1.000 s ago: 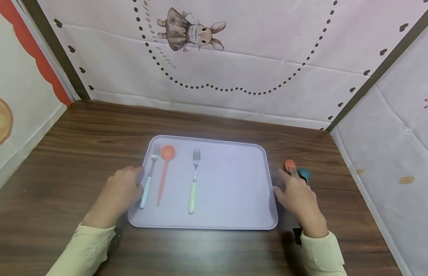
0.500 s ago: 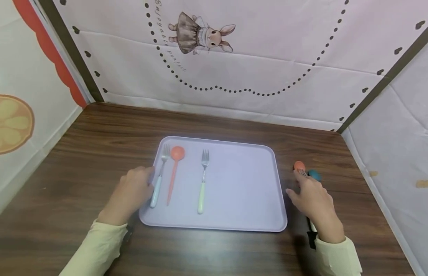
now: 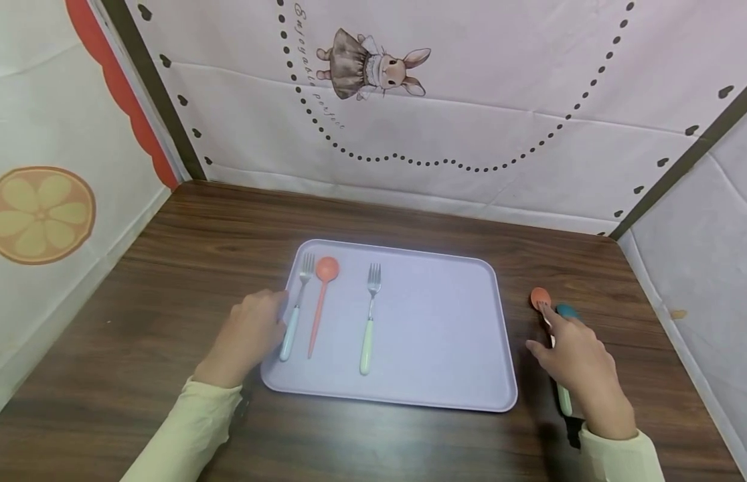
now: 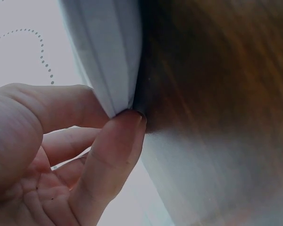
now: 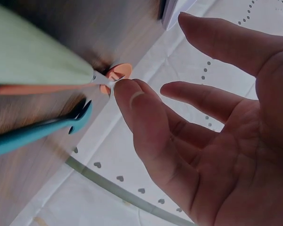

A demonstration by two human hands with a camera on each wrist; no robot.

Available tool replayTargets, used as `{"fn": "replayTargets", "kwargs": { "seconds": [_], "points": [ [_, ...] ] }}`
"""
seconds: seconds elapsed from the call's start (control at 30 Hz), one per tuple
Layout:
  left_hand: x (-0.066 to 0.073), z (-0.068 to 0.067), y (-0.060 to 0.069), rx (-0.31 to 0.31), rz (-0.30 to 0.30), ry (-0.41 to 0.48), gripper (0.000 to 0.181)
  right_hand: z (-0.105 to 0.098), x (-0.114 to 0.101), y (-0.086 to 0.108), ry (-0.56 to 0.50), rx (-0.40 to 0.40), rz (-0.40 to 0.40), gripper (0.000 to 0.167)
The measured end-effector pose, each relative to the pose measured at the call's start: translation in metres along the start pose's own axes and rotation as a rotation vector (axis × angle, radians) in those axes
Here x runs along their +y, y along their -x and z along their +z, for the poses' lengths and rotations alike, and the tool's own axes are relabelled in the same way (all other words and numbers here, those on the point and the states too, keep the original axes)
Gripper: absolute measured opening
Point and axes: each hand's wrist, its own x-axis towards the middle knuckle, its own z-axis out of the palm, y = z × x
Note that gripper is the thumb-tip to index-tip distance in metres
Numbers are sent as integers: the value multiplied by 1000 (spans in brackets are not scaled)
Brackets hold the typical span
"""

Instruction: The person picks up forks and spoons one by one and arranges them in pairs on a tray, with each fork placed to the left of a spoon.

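My left hand (image 3: 247, 333) pinches the left rim of a lilac tray (image 3: 440, 335) between thumb and finger; the left wrist view shows the tray edge (image 4: 106, 52) in that pinch. On the tray lie a fork with a pale blue handle (image 3: 290, 333), a coral spoon (image 3: 327, 269) and a fork with a pale green handle (image 3: 367, 345). Right of the tray, my right hand (image 3: 581, 358) hovers over more cutlery, thumb spread. Its index fingertip is at the neck of a green-handled fork (image 5: 42, 52); whether they touch I cannot tell. Beside it lie an orange spoon (image 3: 539, 297) and a teal utensil (image 5: 42, 132).
A dark wood-grain table (image 3: 229, 227) carries everything. Printed white cloth walls (image 3: 500, 120) enclose it at the back and both sides. A small black object (image 3: 573, 430) shows beside the right wrist.
My right hand has moved right, away from the tray's edge and over the loose cutlery. The left hand stays at the tray rim. The head view has shifted left.
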Motion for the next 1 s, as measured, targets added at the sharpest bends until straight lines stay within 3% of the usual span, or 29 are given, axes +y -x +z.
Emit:
{"fn": "replayTargets", "kwargs": {
  "seconds": [0.27, 0.47, 0.7, 0.83, 1.0],
  "points": [
    [0, 0, 0, 2, 0, -11, 40, -1, 10, 2, -12, 16, -5, 63],
    [0, 0, 0, 10, 7, -12, 38, -1, 17, 2, -3, -24, 39, 74],
    [0, 0, 1, 10, -4, -13, 39, -2, 26, -1, 4, -7, 36, 79],
    [1, 0, 1, 0, -12, -9, 38, -2, 30, -1, 11, -12, 37, 74],
    [0, 0, 0, -15, -25, -1, 37, -2, 35, -2, 16, -11, 37, 56]
  ]
}}
